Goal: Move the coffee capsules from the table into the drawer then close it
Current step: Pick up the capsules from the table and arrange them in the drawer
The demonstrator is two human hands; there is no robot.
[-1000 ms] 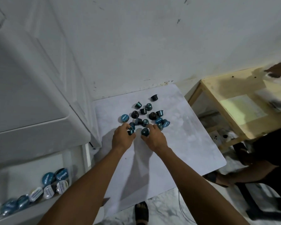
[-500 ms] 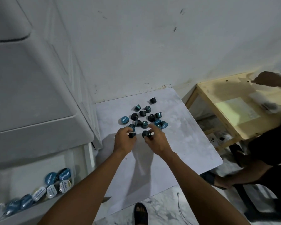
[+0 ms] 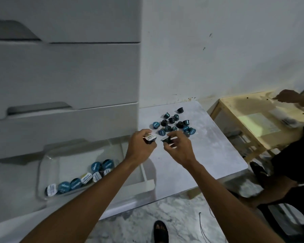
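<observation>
Several dark and blue coffee capsules (image 3: 175, 124) lie clustered on the white table (image 3: 209, 151) near the wall. My left hand (image 3: 140, 146) holds one dark capsule with a white lid (image 3: 150, 139) above the table's left edge. My right hand (image 3: 178, 146) grips another dark capsule (image 3: 166, 139) just beside it. The open drawer (image 3: 147, 184) of the white cabinet sits low on the left. A row of several capsules (image 3: 81, 179) lies along its front.
The white cabinet (image 3: 65, 72) has shut drawers above the open one. A wooden table (image 3: 253, 116) stands at the right, with another person's hand (image 3: 286, 98) over it and their leg below. My sandalled foot (image 3: 161, 231) is on the marble floor.
Both hands lifted a capsule each off the pile and drew back towards the left. The view swung left, showing more of the cabinet and open drawer.
</observation>
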